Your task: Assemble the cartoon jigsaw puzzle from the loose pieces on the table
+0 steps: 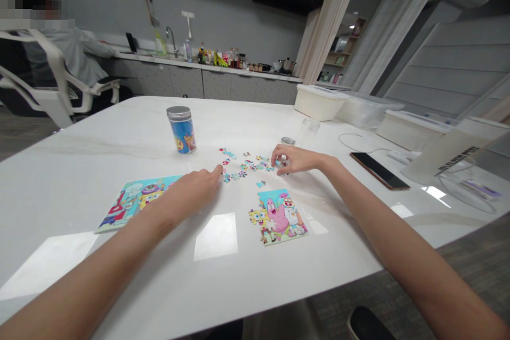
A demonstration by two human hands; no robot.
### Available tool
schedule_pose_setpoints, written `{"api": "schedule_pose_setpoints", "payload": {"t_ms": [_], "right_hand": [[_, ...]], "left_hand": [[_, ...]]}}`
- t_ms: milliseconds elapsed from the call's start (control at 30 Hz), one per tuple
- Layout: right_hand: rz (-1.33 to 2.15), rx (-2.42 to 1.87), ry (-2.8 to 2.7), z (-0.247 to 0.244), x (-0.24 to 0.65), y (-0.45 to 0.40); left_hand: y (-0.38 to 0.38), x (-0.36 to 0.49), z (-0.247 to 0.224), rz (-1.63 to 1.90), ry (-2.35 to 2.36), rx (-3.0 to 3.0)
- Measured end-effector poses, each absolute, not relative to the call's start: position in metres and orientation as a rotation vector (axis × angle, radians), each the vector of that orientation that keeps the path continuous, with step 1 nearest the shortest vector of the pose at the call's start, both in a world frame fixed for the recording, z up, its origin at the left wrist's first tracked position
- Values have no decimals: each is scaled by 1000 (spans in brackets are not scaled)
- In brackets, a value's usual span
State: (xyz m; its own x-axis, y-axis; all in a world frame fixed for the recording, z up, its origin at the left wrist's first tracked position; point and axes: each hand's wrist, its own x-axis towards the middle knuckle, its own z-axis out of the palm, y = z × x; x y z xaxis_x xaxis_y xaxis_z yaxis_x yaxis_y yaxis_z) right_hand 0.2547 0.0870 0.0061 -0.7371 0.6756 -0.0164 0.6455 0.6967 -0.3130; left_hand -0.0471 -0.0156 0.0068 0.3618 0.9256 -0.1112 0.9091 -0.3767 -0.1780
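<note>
Small jigsaw pieces (247,166) lie scattered on the white table (79,186). My left hand (195,191) rests at their left edge, its fingers closed and the fingertips against a piece. My right hand (297,160) is at their right side, with thumb and fingers pinched on what looks like a small blue piece. Just below the pieces lies a cartoon picture card (279,218), and a second card (135,204) lies under my left wrist. A blue cylindrical jar (183,130) with a metal lid stands beyond the pieces. A clear jar (287,141) stands behind my right hand.
A dark phone (378,170) and a white cable (358,141) lie to the right. White storage boxes (319,102) stand at the far edge. A seated person (71,58) in a white chair (48,82) is at the back left, before a counter (207,66).
</note>
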Motion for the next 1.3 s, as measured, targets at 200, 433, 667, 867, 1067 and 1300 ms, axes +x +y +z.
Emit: {"api": "schedule_pose_setpoints", "payload": {"t_ms": [200, 433, 667, 867, 1067, 1300], "right_hand": [[368, -1157, -2719, 2, 250, 87], [347, -1132, -2700, -2, 253, 90], [388, -1164, -2657, -2, 244, 88], [386, -1148, -2671, -1, 253, 91], [316, -1190, -2648, -3, 238, 86], [267, -1304, -2601, -8, 229, 85]], "left_hand": [[-15, -48, 3, 284, -1668, -2529], [-17, -46, 7, 297, -1692, -2536], [-15, -46, 8, 302, -1738, -2545], [-17, -46, 10, 314, -1755, -2538], [-16, -46, 9, 294, -1735, -2537], [-12, -50, 3, 246, -1770, -2546]]}}
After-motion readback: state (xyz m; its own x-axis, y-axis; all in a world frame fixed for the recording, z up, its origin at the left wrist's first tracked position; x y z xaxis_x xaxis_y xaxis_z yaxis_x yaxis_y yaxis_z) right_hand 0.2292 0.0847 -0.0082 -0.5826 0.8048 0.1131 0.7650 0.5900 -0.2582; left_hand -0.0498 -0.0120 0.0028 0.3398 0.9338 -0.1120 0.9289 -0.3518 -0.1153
